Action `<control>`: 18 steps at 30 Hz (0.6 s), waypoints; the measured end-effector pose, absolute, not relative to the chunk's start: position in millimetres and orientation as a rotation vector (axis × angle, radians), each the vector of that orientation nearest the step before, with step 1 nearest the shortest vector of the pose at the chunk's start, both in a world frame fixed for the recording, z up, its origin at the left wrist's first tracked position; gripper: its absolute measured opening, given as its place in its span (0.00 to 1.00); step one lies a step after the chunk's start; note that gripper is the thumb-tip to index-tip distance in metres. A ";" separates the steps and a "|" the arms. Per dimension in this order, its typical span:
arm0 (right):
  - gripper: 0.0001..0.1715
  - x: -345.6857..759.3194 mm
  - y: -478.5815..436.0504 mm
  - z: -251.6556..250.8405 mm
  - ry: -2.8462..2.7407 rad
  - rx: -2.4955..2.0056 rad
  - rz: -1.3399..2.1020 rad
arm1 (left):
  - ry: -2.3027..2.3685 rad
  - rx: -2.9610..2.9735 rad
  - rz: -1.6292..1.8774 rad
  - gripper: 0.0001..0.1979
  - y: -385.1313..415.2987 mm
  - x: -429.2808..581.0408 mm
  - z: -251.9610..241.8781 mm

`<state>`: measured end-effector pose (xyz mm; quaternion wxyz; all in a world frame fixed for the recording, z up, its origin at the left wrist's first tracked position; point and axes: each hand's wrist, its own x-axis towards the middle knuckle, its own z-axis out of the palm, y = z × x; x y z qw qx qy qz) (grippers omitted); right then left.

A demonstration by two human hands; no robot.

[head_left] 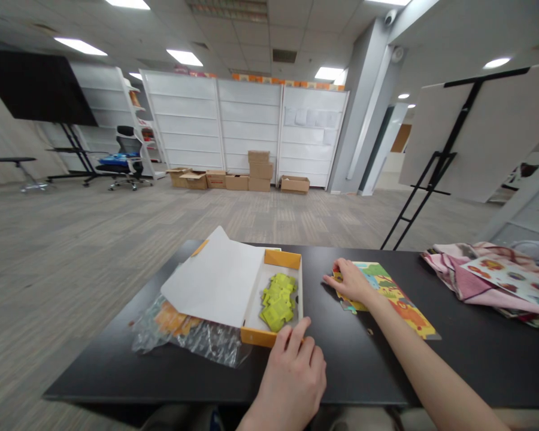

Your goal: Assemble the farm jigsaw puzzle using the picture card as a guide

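Observation:
An open orange and white box (291,261) lies on the black table (359,365), with a heap of yellow-green puzzle pieces (277,300) inside. My left hand (293,377) rests at the box's near right corner, fingers curled against its edge. My right hand (351,280) lies flat with fingers spread on the left end of a colourful, partly assembled puzzle (393,297), right of the box. A white sheet (215,278) leans over the box's left side.
Clear plastic bags with orange pieces (184,332) lie left of the box. Pink cloth and printed sheets (494,278) sit at the table's right end. Beyond are an easel stand (435,164), cardboard boxes (251,173), an office chair (126,158) and white shelving.

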<state>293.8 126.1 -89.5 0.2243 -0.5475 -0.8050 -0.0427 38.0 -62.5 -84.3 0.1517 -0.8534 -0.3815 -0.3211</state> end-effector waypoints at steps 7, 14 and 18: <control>0.26 302.1 128.5 -81.8 -2.050 -1.539 0.325 | -1.091 -2.456 -0.915 0.07 -61.9 37.1 -85.2; 0.16 328.8 127.2 -57.9 -2.122 -1.453 0.773 | -1.088 -2.457 -0.910 0.07 -62.7 36.3 -82.5; 0.11 339.2 117.7 -41.0 -2.027 -1.417 0.981 | -1.100 -2.468 -0.893 0.07 -62.7 36.2 -85.7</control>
